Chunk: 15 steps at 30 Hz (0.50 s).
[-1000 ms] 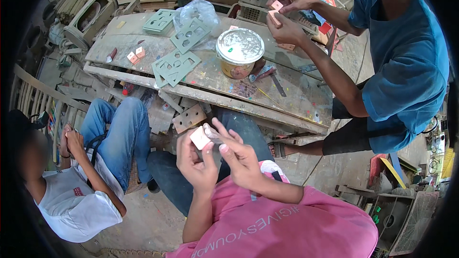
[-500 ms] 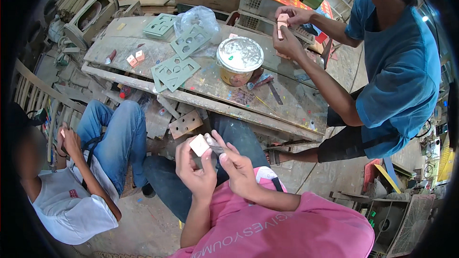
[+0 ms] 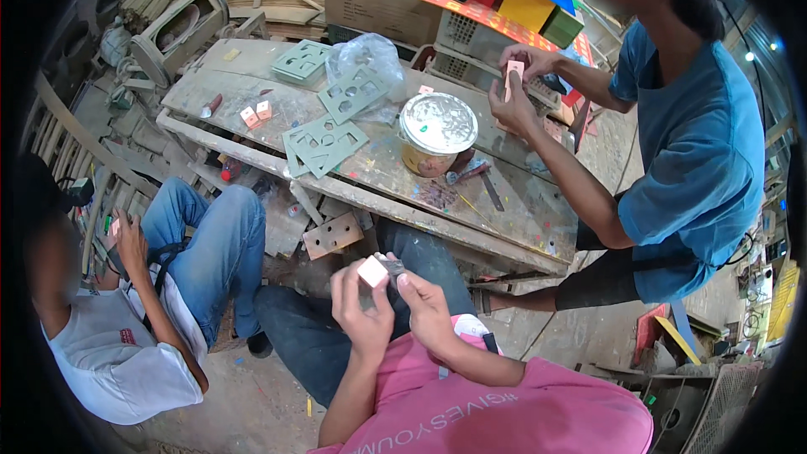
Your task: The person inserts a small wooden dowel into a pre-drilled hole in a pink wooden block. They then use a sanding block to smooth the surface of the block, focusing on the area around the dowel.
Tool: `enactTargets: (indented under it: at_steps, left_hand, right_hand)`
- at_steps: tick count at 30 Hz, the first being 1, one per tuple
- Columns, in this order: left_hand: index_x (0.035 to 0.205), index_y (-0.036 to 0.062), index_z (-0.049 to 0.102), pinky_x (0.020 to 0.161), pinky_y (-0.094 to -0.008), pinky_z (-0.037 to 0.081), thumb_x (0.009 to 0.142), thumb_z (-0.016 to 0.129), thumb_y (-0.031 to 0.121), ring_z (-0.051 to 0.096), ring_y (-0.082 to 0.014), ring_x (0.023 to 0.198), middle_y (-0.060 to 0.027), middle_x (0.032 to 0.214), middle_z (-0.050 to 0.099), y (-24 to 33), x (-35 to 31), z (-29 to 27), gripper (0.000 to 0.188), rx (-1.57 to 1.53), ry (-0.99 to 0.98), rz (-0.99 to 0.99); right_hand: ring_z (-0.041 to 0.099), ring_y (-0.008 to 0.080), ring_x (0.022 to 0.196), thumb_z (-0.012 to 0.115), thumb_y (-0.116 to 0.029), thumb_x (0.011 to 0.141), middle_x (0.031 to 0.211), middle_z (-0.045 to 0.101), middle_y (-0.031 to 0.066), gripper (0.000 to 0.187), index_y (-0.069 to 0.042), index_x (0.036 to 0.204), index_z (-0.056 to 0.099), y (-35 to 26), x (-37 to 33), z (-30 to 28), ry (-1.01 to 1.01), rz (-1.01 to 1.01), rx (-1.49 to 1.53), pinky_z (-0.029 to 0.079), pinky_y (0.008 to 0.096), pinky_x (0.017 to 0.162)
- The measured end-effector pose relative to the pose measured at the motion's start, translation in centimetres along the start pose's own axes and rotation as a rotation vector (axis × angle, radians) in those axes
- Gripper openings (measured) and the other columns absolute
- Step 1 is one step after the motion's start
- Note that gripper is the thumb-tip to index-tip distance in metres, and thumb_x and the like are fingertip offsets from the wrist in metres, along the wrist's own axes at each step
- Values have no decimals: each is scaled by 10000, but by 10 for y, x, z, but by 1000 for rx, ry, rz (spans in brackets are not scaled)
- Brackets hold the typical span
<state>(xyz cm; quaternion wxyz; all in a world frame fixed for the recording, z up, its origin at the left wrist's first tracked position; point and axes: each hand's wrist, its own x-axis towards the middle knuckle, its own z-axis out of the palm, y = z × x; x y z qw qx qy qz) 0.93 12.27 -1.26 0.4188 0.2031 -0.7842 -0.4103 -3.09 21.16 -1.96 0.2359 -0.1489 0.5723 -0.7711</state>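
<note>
Above my lap, my left hand (image 3: 363, 311) pinches a small pale wooden cube (image 3: 372, 271) between thumb and fingers, one light face turned up. My right hand (image 3: 429, 307) is closed on a small, dark grey folded piece (image 3: 390, 266), its exact kind unclear, which sits against the cube's right side. Some right fingertips are hidden behind that piece and the cube.
Across the worn wooden table (image 3: 471, 231) lie green cut-out plates (image 3: 326, 145), two small blocks (image 3: 255, 113), a plastic bag (image 3: 366, 60) and a lidded bucket (image 3: 437, 134). One co-worker (image 3: 693, 143) stands right, handling pinkish blocks; another (image 3: 126, 353) sits left.
The view has shifted, so the table sits slightly lower and to the right. The dark grey piece now shows more beside the cube. The standing co-worker's blocks have turned.
</note>
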Motion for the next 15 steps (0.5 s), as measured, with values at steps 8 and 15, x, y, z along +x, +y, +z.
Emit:
enactTargets:
  at_steps: [8,15]
  left_hand:
    - [1050,-18,582,728,-409,470,795,641,48,578,-360,835,-185,946,570,-52,-28,19,270,-26,-30,-103]
    - [1059,-8,599,751,-380,477,787,676,96,596,-318,854,-173,957,584,-76,-36,22,301,-102,-24,-89]
  right_hand:
    - [511,65,901,427,-211,1013,994,634,-4,330,31,1102,633,40,20,-7,61,213,-59,396,219,835]
    - [532,89,963,440,-209,1009,1070,638,24,331,-1,1196,615,70,41,-21,-48,269,-115,391,232,899]
